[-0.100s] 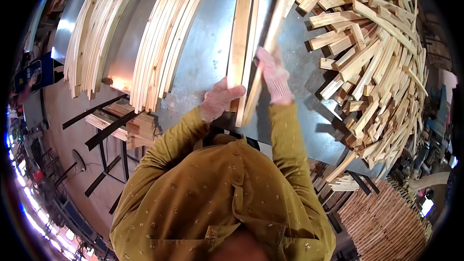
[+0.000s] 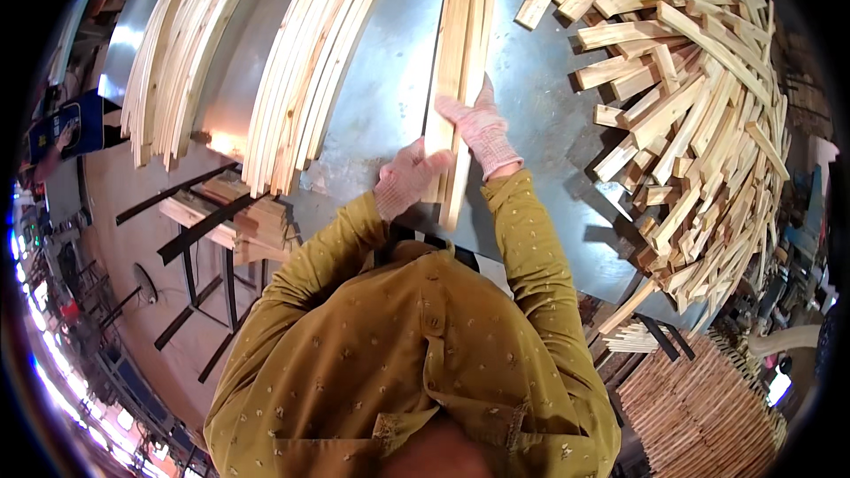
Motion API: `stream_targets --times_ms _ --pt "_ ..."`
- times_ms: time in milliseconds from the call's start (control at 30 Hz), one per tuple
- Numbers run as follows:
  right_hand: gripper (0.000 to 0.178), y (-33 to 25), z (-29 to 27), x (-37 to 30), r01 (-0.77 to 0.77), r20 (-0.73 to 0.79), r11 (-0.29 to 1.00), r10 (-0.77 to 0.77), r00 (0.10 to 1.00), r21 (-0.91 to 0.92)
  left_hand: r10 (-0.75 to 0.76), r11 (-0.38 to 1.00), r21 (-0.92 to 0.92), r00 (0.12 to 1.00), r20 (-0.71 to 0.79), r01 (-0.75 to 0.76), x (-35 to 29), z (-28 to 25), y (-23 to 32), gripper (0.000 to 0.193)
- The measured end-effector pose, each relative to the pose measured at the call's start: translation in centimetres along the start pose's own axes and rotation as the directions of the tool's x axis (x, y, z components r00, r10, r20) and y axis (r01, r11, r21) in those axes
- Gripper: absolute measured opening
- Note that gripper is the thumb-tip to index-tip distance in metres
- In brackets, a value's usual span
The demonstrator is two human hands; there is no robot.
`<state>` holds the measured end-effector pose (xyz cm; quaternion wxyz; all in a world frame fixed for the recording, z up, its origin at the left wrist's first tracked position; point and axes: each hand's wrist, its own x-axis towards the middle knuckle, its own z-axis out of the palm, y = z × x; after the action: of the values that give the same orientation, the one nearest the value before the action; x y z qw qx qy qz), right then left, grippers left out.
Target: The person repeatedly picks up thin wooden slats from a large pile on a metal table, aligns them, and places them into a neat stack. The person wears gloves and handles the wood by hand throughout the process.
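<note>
Left grip and right grip flank wooden strips.

Legible text: none. At the left side of the scene, a dark blue, flat-sided object bears a small yellowish mark; this mark is too small and blurred to identify as lettering, number or sign.

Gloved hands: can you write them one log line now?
left hand: on wooden strips; right hand: on same strips; left side: two strip groups; right side: strip pile
</note>
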<state>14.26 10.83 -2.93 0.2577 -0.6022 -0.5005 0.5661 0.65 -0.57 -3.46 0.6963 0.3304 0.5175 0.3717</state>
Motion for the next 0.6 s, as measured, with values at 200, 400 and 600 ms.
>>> stream_targets --times_ms 200,400,600 --pt "0.03 -0.5 3.1 -4.0 -0.306 0.154 0.764 0.267 0.951 0.568 0.038 0.977 -0.213 0.995 0.092 -0.018 -6.1 -9.4 0.8 0.031" --pt "0.043 -0.3 10.9 -1.2 -0.129 0.022 0.721 0.156 0.988 0.681 0.326 0.716 0.65 0.703 -0.632 0.252 -11.8 -22.6 12.9 0.055" --pt "0.054 -0.7 16.6 0.5 -0.104 -0.105 0.864 0.178 0.978 0.492 0.538 0.111 0.649 0.503 -0.676 0.753 -15.9 -44.7 13.9 0.057"
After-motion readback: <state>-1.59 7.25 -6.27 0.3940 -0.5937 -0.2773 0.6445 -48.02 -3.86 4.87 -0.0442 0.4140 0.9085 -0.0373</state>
